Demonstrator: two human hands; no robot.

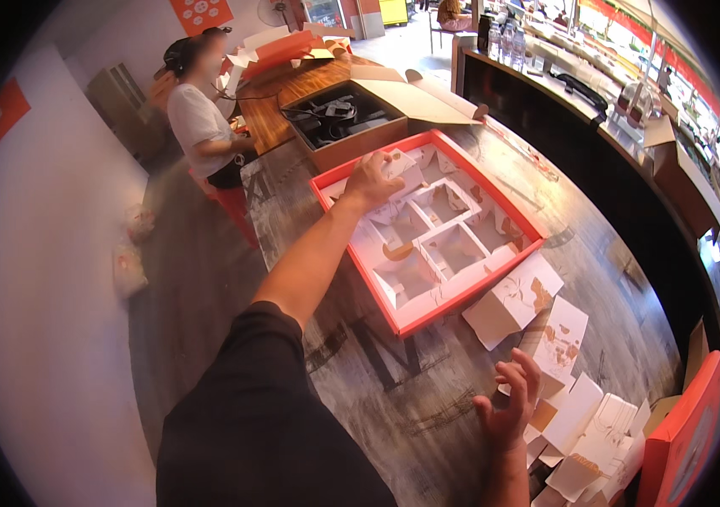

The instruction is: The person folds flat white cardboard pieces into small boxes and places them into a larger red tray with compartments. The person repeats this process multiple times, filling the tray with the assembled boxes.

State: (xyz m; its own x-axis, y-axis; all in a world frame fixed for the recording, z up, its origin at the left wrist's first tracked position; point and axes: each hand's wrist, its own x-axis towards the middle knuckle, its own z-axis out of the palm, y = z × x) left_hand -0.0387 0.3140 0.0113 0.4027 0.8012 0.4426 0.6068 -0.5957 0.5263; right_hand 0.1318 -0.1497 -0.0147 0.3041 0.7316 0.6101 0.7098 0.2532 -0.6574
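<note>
My left arm reaches over a large shallow red-edged box [355, 277] lying on the table. Inside it, white card dividers [433, 253] form several square compartments. My left hand [367, 183] grips a small white box [405, 175] at the far left part of the tray, fingers on its top and side. My right hand [512, 401] is raised over the near right of the table, its fingers apart and nothing in them. Just beyond it lie a white printed carton [516, 296] and another one [560, 338]. Unfolded white cartons [597, 431] are spread beside that hand.
Behind the tray stands an open brown cardboard box [356, 152] with black items and cables inside. A red box [681, 431] leans at the near right edge. A person in a white shirt [199, 118] is at the far left, by a wooden table [280, 93]. A dark counter [580, 152] runs along the right.
</note>
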